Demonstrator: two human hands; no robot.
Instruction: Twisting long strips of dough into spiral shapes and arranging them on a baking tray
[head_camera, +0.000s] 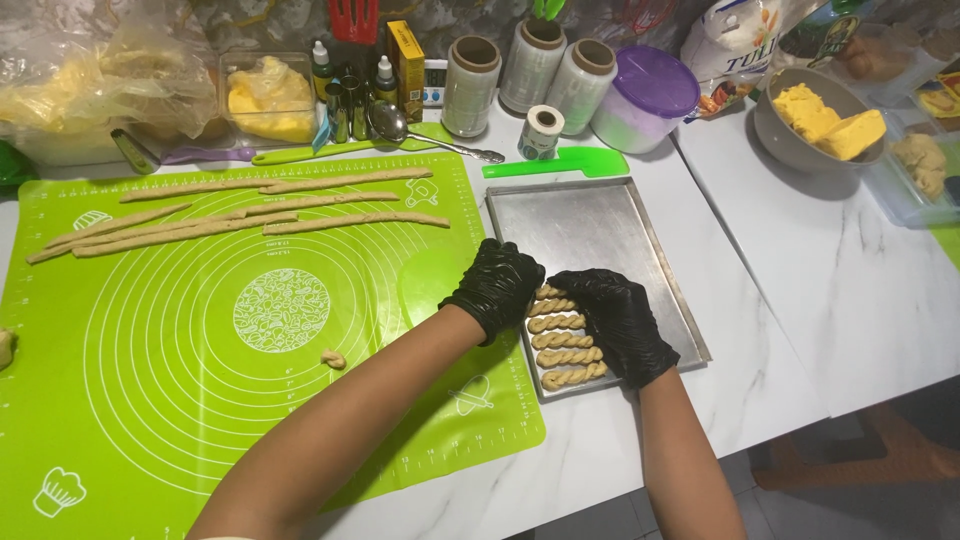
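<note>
- My left hand (497, 285), black-gloved, reaches in from seven o'clock; fingers curled down, touching the top twisted dough piece (549, 293)
- My right hand (615, 320) lies alongside at three o'clock; fingers bent, resting on the row's ends; grip I cannot tell
- Twists sit at the metal tray (600, 225)'s six o'clock corner

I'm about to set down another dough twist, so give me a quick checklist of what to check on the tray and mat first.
1. Room on the metal baking tray: ok, the upper part is bare.
2. Dough twists in an even column: ok, five visible, lying parallel and apart.
3. Left hand and right hand gloved: ok, both in black gloves, at the top twist.
4. Dough ropes ready on the green silicone mat: ok, several long strips lie there.
5. Stray dough piece on the mat: not ok, lying loose.
6. Top twist's shape: cannot tell, the hands cover it.
</note>
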